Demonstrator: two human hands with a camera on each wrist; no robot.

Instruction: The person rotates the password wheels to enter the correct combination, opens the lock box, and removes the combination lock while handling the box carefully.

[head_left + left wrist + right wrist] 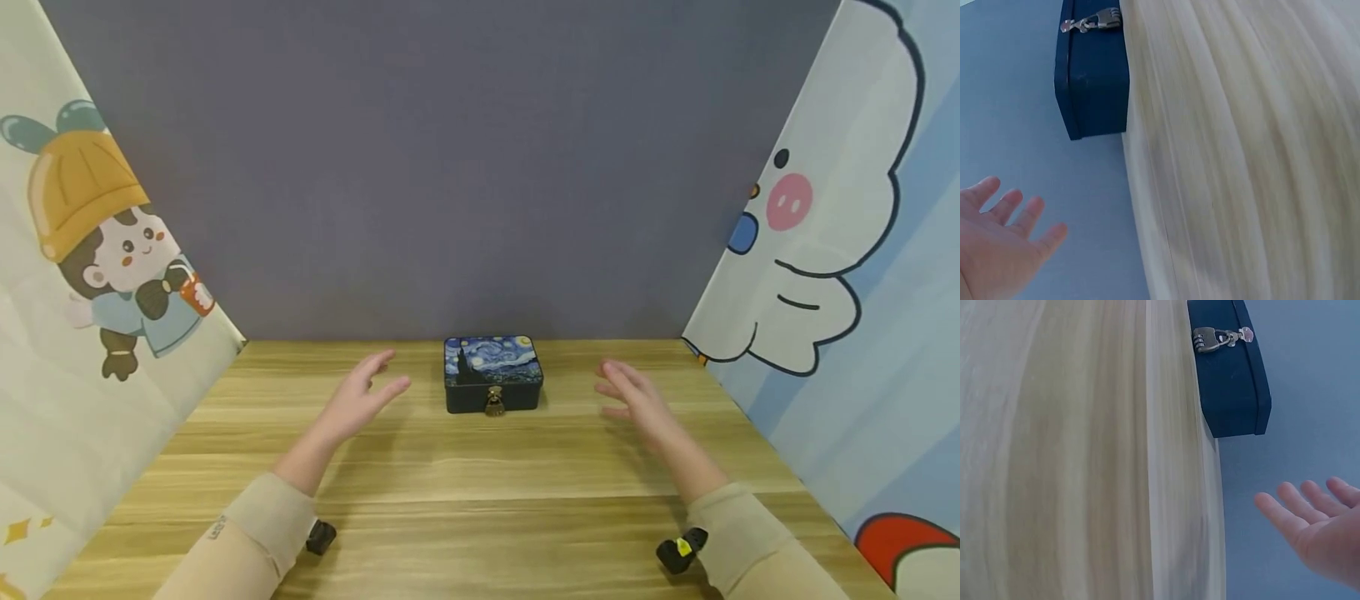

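Note:
A small dark blue box (492, 367) with a starry night painting on its lid stands at the back of the wooden table, its lid down. On its front hangs a brass-coloured combination padlock (494, 402), which also shows in the right wrist view as a padlock (1205, 339) through a hasp. My left hand (363, 396) is held to the left of the box, apart from it, fingers extended and nothing in them. To the right of the box, also apart, my right hand (636, 402) has its fingers spread and holds nothing.
Behind the box rises a plain grey panel (465, 167). Cloths with cartoon prints hang at the left (45, 350) and right (847, 433). The striped wooden table (480, 517) stretches between them. Small black devices (321, 537) sit at both wrists.

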